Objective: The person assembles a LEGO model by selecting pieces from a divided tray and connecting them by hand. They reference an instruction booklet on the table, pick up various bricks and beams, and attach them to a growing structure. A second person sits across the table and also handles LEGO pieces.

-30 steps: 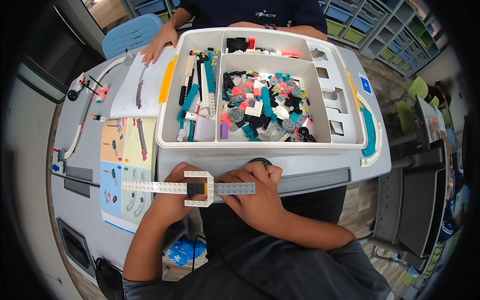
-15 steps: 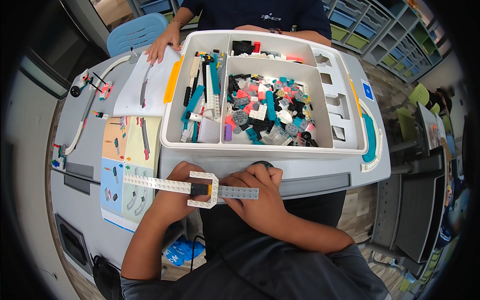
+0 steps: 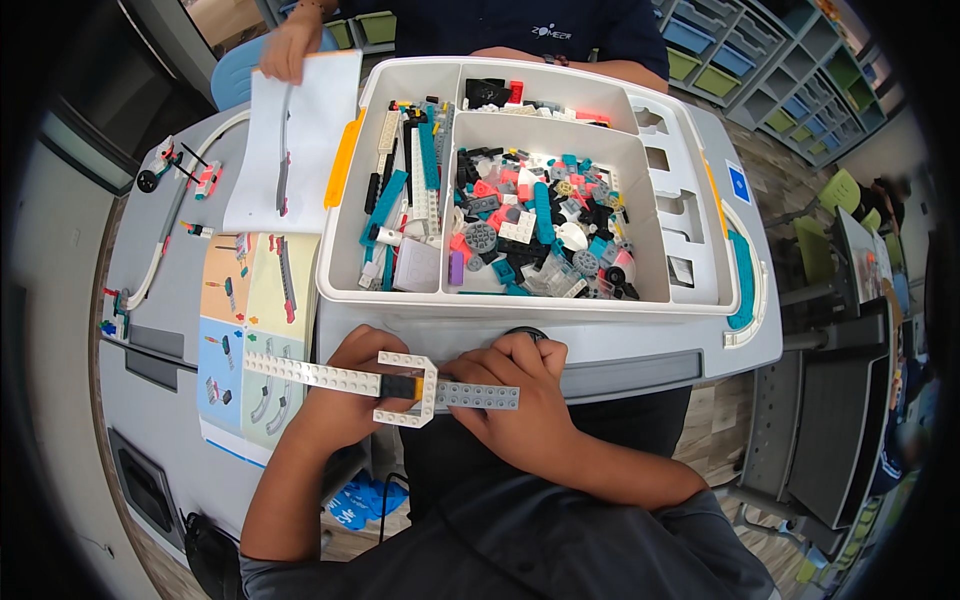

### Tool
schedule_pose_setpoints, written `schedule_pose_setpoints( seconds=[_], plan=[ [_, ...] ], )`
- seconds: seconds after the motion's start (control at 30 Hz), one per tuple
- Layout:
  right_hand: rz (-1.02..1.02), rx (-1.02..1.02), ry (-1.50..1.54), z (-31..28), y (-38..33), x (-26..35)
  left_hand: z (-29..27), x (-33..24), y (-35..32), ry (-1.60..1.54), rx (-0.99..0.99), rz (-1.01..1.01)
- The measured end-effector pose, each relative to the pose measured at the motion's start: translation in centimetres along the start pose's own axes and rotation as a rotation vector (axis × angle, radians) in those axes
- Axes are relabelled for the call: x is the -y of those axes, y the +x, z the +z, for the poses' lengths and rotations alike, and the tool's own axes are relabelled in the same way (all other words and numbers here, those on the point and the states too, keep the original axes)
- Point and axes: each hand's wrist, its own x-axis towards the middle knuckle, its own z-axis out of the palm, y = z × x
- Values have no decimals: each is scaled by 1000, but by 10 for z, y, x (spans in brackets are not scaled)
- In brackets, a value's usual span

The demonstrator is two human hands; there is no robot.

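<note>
At the far left of the bench (image 3: 150,300) a white curved track piece (image 3: 165,240) with small wheeled bits lies well apart from my hands, and beside it an open instruction booklet (image 3: 245,330) spreads its coloured panels.

My left hand (image 3: 345,405) sits just right of the booklet, at the near edge of the bench. Its fingers are curled around the white studded beam (image 3: 310,374), gripping it from underneath. The beam's long axis runs left to right across my body, its free end sticking out to the left over the booklet.

At the middle, between both hands, a white U-shaped frame (image 3: 408,392) wraps around a short yellow-and-black block (image 3: 400,386) in line with the beams.

To its right a grey studded beam (image 3: 478,396) carries the same line on. My right hand (image 3: 520,410) lies over it, fingers clenched on it from above, thumb towards the frame. Both hands touch the assembly; neither is nearer than the other.

Just beyond my knuckles stands a big white sorting tray (image 3: 690,300), its compartments full of mixed building pieces (image 3: 530,225).

Across the bench another person's hand (image 3: 290,45) rests on a white sheet (image 3: 285,140). At the far right, shelves with coloured bins (image 3: 790,60) line the room.
</note>
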Motion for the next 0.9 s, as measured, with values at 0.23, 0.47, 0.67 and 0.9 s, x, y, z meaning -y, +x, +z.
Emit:
schedule_pose_setpoints(
  seconds=[0.23,0.47,0.67,0.9],
  plan=[
    [-7,2,-8,1,0,0,-4,11,-2,65,23,58],
    [-41,-12,-22,2,1,-2,-3,2,-3,90,9,24],
    [-49,-34,-61,4,0,-5,-5,-13,3,117,27,4],
    [-29,9,-33,0,3,-3,-7,-3,1,56,33,27]
  ],
)
